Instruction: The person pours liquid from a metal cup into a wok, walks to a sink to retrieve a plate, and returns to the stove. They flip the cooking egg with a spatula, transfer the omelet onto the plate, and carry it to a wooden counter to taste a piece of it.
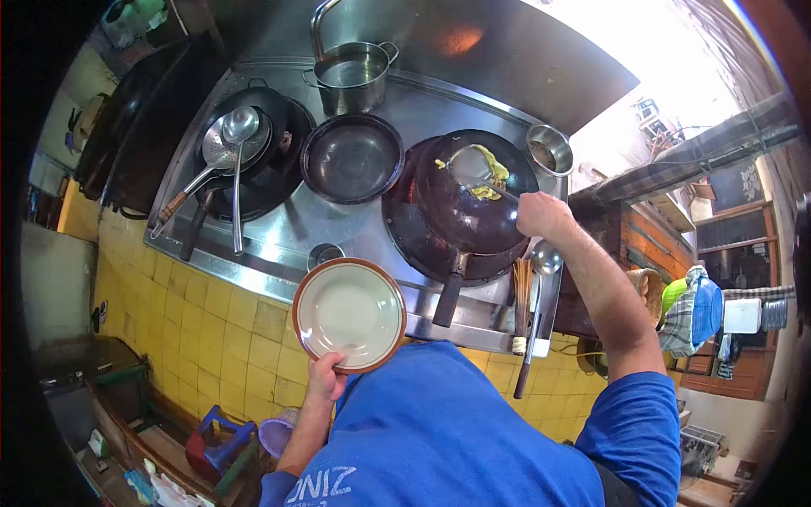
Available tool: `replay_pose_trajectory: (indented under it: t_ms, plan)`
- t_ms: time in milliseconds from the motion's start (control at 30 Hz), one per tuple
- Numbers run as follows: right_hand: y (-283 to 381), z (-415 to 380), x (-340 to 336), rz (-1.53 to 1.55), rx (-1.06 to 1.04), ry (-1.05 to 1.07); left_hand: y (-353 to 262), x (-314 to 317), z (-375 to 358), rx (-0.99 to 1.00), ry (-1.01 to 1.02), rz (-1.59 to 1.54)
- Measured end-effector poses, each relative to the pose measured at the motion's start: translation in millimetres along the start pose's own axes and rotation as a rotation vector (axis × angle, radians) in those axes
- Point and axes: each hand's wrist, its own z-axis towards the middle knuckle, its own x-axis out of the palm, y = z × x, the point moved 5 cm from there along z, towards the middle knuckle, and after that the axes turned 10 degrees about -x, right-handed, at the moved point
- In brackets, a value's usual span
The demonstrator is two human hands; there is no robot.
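Observation:
My left hand [326,378] grips the near rim of a cream plate [348,313] with a brown edge, which looks empty. The plate is held over the stove's front edge. My right hand [541,215] is closed round the handle of a metal ladle [470,166]. The ladle's bowl rests in a dark wok [477,221], against yellow food [492,188] near the wok's far side. The wok sits on a burner at the right, its handle toward me.
A black pan [352,159] lies mid-stove, with a steel pot [353,78] behind. At left, a skimmer [218,150] and second ladle [241,125] lie over dark woks. A bamboo brush [521,296], another ladle [547,258] and a metal bowl [549,149] are at right.

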Motion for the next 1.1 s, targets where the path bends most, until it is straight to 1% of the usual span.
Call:
replay_pose_trajectory:
  t_ms: [133,333,400,500,533,567,633,667,733,800,867,967,1000,1033,1100]
  plan:
    - [3,1,-7,-0.022,-0.006,0.033,5,-14,11,-0.014,-0.009,0.08]
    - [2,4,-6,-0.016,0.016,0.027,-1,-6,12,-0.026,0.001,0.093]
    - [2,1,-5,0.008,0.025,0.002,-2,-1,8,-0.066,-0.003,0.085]
    - [-12,6,5,0.098,0.041,-0.016,-2,3,10,-0.032,0.029,0.079]
    - [-29,22,19,0.051,-0.06,-0.042,-2,4,11,-0.025,0.04,0.085]
    - [-46,16,19,0.051,-0.059,-0.055,-2,3,10,-0.04,0.041,0.1]
    - [-71,5,31,0.54,0.067,0.073,-2,2,6,-0.046,0.042,0.11]
    - [-72,-11,31,0.714,0.076,0.028,-2,1,4,-0.047,0.036,0.125]
    - [-76,-35,32,0.758,0.083,0.026,-2,0,1,-0.045,0.028,0.134]
    - [-91,-46,36,0.809,0.096,0.033,0,-3,-2,-0.085,0.04,0.165]
    - [-103,-54,42,1.053,0.089,0.11,2,-8,-4,-0.071,0.02,0.125]
    - [-110,-67,33,1.012,0.11,0.093,2,-7,-10,-0.043,0.007,0.077]
    - [-109,-69,25,0.84,0.137,0.021,2,-4,-12,-0.025,0.009,0.062]
    - [-103,-66,24,0.838,0.133,0.023,2,-5,-12,-0.023,0.006,0.059]
    - [-96,-54,19,0.348,0.07,-0.042,1,-5,-12,-0.031,0.03,0.082]
